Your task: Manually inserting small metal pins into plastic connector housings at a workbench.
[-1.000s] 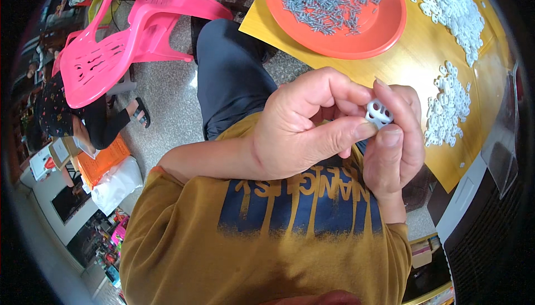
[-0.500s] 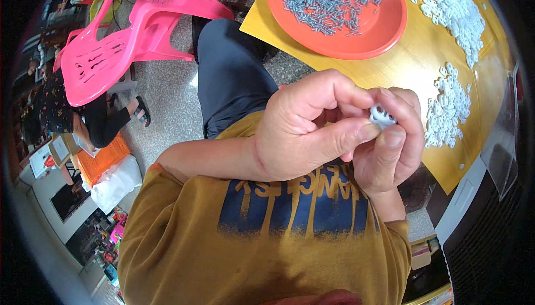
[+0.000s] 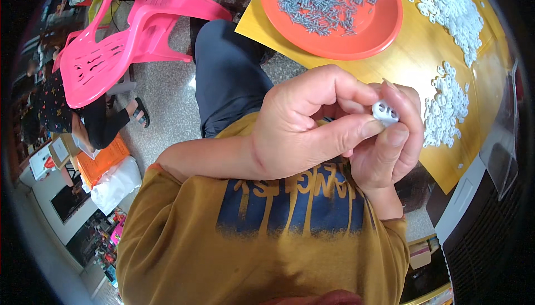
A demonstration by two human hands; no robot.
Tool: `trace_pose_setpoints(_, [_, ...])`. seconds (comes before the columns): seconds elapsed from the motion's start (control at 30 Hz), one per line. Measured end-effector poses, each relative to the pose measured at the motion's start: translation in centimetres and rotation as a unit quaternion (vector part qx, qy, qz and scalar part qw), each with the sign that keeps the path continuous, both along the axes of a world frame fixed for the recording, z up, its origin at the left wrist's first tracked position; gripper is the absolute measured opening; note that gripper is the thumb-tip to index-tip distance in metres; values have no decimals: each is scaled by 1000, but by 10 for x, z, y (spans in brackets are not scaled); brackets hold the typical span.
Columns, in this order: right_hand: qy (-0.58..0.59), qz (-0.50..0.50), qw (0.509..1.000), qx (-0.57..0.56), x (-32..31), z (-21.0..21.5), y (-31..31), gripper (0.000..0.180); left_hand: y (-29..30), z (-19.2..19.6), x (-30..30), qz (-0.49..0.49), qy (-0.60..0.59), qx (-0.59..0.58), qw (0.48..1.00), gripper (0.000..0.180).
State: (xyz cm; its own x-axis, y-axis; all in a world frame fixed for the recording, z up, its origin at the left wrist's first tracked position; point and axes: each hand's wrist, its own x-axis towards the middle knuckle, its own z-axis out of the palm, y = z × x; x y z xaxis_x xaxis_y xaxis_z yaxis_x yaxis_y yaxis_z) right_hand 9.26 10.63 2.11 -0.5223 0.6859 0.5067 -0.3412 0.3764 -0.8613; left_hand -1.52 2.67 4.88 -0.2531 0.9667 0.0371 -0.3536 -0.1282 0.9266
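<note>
A small white plastic piece with several round holes [image 3: 385, 113] is pinched between both hands above the edge of the yellow table [image 3: 446, 163]. My left hand [image 3: 312, 126] is closed, its thumb and forefinger on the piece's left side. My right hand [image 3: 395, 149] is closed too, with thumb and forefinger on its right side. The fingertips cover part of the piece. Beyond my hands, an orange-red plastic plate [image 3: 334, 48] bears a heap of small grey metal screws [image 3: 323, 4] with a thin light-coloured stick lying on them.
White plastic pieces lie in a large pile [image 3: 446, 9] at the far right and a smaller pile [image 3: 446, 107] nearer me. A clear plastic sheet [image 3: 499, 149] stands at the right edge. Left are a pink plastic chair [image 3: 95, 73] and a seated person [image 3: 58, 104].
The white piece has tilted slightly between my fingers, so its holes face up more. Both hands stay almost in place, and the whole view has shifted a little.
</note>
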Motion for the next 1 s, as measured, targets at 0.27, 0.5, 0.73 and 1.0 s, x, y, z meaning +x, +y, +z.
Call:
trace_pose_setpoints(0.27, [-2,26,999,-20,1,-2,-1,35,-1,2,-1,6,24,-23,999,27])
trace_pose_setpoints(0.5, [-4,17,999,-28,3,-3,-2,31,-3,2,3,30,-20,-54,998,17])
trace_pose_setpoints(0.73, [24,2,998,-52,2,-6,-6,26,-3,0,6,38,-22,-57,997,14])
trace_pose_setpoints(1.0, [-16,11,998,-55,6,-4,-1,31,3,-2,0,-3,-1,-34,999,21])
